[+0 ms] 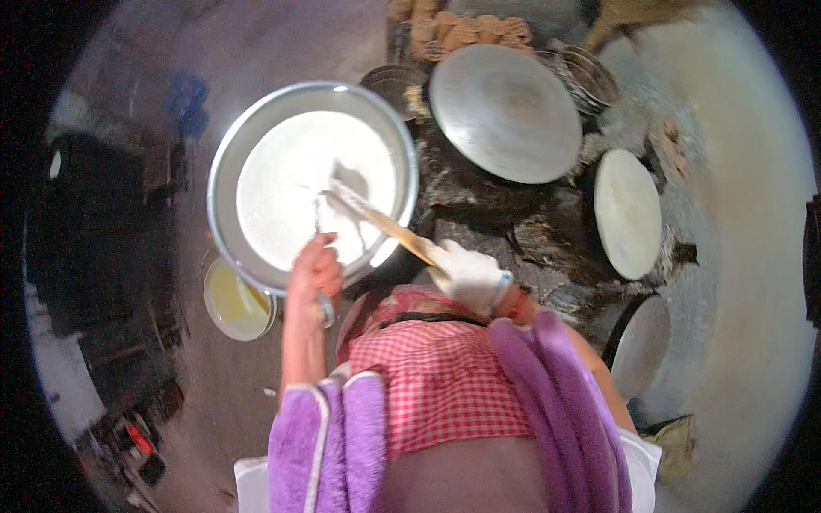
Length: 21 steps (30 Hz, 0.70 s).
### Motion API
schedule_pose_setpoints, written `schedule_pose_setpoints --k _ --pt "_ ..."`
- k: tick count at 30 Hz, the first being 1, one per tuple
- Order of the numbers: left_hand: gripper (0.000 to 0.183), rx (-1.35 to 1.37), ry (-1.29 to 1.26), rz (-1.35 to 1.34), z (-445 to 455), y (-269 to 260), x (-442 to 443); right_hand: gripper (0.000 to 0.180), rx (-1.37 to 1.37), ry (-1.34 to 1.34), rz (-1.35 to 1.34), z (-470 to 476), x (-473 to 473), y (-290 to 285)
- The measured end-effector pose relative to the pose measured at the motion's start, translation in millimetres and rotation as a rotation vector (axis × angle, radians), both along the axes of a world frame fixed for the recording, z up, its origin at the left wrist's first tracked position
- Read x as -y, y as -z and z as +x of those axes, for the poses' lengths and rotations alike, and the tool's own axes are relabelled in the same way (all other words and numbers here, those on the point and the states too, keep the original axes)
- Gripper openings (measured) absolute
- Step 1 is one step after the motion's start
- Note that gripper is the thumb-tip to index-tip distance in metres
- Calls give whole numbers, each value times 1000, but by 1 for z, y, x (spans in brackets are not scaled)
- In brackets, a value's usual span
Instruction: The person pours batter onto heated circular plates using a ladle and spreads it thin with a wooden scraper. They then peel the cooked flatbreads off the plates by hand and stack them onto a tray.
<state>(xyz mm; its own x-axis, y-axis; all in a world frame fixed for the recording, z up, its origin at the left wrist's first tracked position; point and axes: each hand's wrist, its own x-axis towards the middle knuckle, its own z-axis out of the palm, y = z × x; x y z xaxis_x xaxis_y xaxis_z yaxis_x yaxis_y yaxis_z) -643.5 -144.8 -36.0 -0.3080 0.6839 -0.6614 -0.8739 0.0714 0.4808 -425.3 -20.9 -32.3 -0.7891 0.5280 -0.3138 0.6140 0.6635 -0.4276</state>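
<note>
A large round metal basin (221, 192) holds bright white liquid (288, 173), possibly batter. My right hand (471, 277), in a white knit glove, grips a flat wooden paddle (397, 231). The paddle slants to the left over the basin, its far end coated white and casting a shadow on the liquid. Over the basin's near rim, my bare left hand (317, 269) is closed around a thin metal utensil (318, 215), perhaps a ladle or spoon. The utensil's upper end meets the paddle's coated end. Glare hides the exact contact.
A tub of yellowish liquid (237, 304) with a utensil inside stands left of the basin. To the right are a large round metal plate (507, 115), a pale round lid (628, 215) and another disc (641, 346). Bricks (462, 32) are stacked behind.
</note>
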Motion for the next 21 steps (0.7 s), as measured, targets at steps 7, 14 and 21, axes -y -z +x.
schedule_pose_setpoints --k 7,14,21 --pt "31 -62 -131 682 12 -143 -4 51 -799 -203 -27 -15 -50 -67" --pt "38 -201 -39 916 -28 -209 13 52 -855 101 -1093 -55 -58 -145" --pt "40 14 -55 578 -32 -156 31 61 -789 2 -1881 -80 -79 -40"
